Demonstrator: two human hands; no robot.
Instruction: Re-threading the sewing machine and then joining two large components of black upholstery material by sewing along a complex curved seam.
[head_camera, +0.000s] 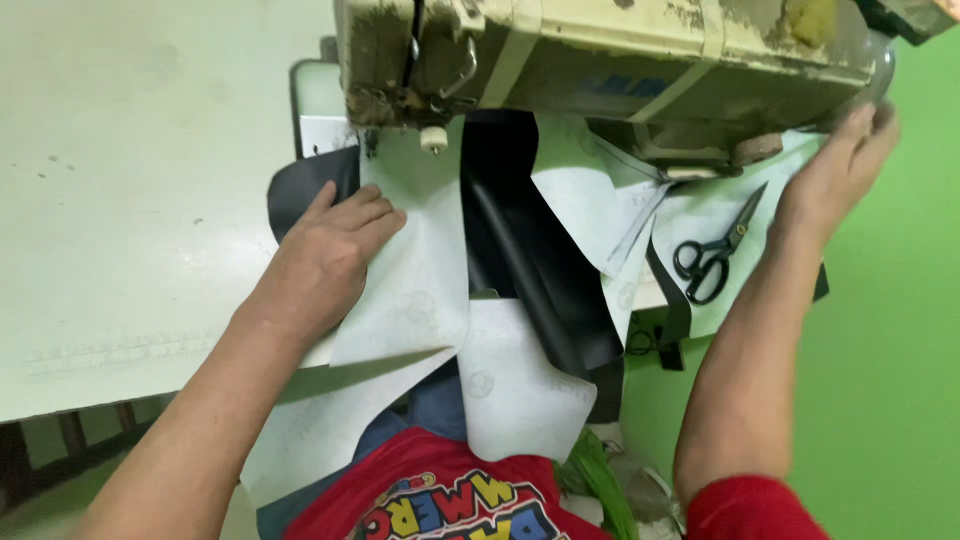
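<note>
Pressing left hand flat on white sheet, long axis toward sewing machine

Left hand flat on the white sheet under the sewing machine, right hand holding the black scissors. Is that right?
Not quite. In the head view the right hand is up at the sewing machine's right end, not holding the scissors, which lie untouched on the white material. The left hand does rest flat on the white sheet.

The left hand lay flat, palm down, fingers extended and held together, pointing right. The left forearm ran bare from lower left. The right hand was raised, fingers curled, its forearm bare below a red sleeve.
</note>
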